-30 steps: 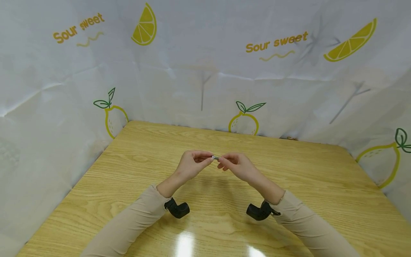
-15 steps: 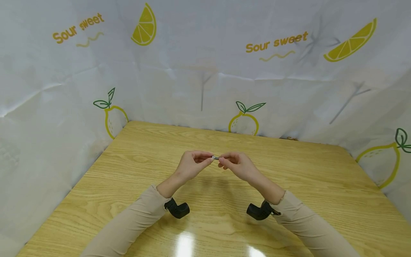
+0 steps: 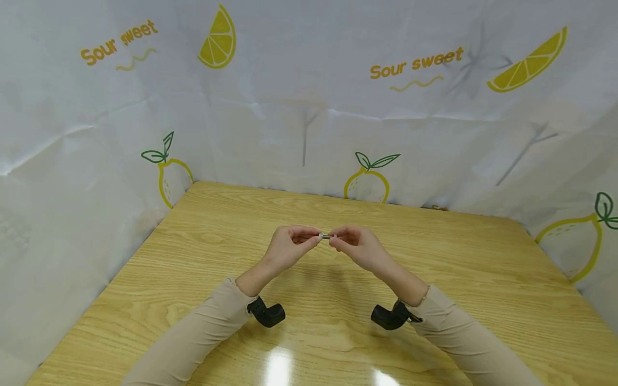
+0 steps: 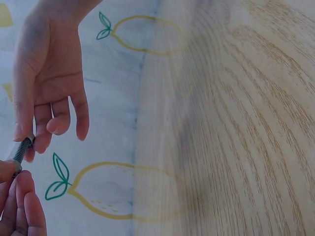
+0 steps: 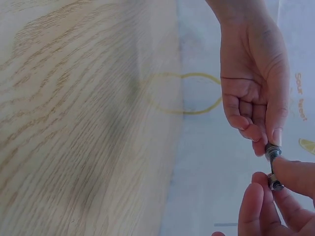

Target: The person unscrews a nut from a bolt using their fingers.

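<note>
A small metal bolt (image 3: pixel 326 236) is held level above the table between both hands. My left hand (image 3: pixel 286 249) pinches its head end between thumb and fingertips. My right hand (image 3: pixel 363 251) has its thumb and fingers at the other end, around a nut (image 5: pixel 275 183) on the bolt. Threads of the bolt (image 4: pixel 20 150) show between the hands in the left wrist view. In the right wrist view the nut sits between my right thumb and fingertips, partly covered by them.
The wooden table (image 3: pixel 222 214) spreads below the hands. A white cloth (image 3: pixel 270 139) printed with lemons hangs behind and at the sides. A black wrist mount (image 3: pixel 266 313) sits on the left forearm, another black mount (image 3: pixel 389 317) on the right.
My right thumb and fingers have shifted slightly on the bolt's end, and more of the shaft shows between the hands. The left hand stays in place.
</note>
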`<action>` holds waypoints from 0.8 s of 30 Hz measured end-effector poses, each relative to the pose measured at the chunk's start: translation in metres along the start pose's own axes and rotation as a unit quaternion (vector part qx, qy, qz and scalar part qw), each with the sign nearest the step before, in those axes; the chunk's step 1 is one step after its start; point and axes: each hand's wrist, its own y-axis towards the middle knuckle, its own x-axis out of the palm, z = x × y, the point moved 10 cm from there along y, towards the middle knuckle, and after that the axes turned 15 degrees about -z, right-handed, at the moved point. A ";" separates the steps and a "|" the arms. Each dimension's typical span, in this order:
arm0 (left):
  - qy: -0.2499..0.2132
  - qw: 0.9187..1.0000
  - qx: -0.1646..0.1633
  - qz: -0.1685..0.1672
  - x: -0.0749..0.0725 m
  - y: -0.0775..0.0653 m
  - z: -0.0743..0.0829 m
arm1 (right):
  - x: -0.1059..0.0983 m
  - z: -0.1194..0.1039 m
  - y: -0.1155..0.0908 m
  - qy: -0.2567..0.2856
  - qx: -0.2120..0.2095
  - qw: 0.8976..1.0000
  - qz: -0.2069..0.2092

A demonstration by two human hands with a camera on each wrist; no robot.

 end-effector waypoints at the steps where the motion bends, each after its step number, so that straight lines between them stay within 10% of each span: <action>1: 0.000 1.000 0.000 0.000 0.000 0.000 0.000 | -0.001 -0.001 0.000 0.002 -0.005 1.000 0.004; 24: -0.013 1.000 -0.008 0.001 0.000 0.000 0.000 | -0.001 0.000 -0.002 0.002 -0.001 1.000 -0.003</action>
